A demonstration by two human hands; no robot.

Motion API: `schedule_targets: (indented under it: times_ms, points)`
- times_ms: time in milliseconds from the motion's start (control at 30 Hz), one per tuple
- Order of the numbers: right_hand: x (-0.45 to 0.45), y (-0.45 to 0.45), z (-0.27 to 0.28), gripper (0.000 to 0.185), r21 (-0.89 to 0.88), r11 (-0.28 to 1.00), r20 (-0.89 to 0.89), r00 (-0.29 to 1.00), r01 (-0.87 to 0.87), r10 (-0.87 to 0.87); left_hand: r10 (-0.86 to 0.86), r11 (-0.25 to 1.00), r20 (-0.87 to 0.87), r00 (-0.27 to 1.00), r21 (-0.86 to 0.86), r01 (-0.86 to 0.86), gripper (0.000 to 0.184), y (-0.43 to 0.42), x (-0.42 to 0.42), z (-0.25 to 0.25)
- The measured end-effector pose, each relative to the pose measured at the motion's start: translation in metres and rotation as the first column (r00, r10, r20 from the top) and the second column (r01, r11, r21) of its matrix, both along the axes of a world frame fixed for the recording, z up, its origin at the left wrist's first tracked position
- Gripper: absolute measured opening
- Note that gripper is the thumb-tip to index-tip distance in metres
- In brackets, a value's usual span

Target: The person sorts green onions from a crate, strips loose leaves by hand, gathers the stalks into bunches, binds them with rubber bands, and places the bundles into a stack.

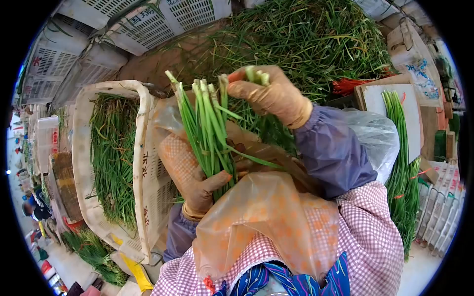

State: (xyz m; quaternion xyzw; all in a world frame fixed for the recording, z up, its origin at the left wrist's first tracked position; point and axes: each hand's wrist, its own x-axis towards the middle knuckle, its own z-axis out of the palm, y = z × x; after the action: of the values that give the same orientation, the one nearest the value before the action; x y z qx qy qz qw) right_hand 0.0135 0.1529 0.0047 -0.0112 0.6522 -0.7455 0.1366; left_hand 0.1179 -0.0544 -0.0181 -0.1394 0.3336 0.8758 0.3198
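Note:
My left hand (205, 192), in a tan glove with worn orange fingertips, is closed around the lower part of a bunch of garlic chives (205, 123). Their pale cut ends point up and away from me, and the green leaves run down toward my lap. My right hand (274, 96), gloved the same way, is closed around a few more chive stalks, whose pale ends (256, 76) stick out above the fingers. Its thumb and fingertip are at the top right edge of the left bunch. A translucent plastic apron (256, 212) lies beneath both hands.
A white plastic crate (143, 172) holding chives stands at my left. Ahead lies a large heap of loose chives (316, 44), with red ties (353, 86) beside it. Tied long chives (402, 182) rest across a white board (385, 106) at right. White crates (163, 24) line the back.

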Motion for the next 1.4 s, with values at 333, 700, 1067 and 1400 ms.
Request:
schedule_targets:
  times_ms: [333,700,1067,1400]
  points:
    - [0.009,0.009,-0.02,0.012,-0.122,0.989,0.041,0.996,0.078,-0.074,0.115,0.993,0.002,0.993,-0.037,-0.115,0.05,-0.004,0.003,-0.014]
    - [-0.063,0.156,-0.03,0.027,0.666,0.331,-0.556,0.741,0.669,-0.378,0.055,0.996,0.081,0.995,0.067,-0.06,0.055,-0.001,0.0,0.003]
    - [-0.004,0.005,-0.015,0.012,0.236,0.939,-0.214,0.93,-0.249,0.3,0.064,0.998,0.141,0.988,-0.029,-0.06,0.035,-0.001,0.003,0.003]
    - [-0.013,0.047,-0.035,0.015,0.695,0.615,-0.554,0.823,0.374,0.125,0.127,0.962,-0.017,0.992,-0.24,-0.127,0.023,0.013,0.003,0.003]
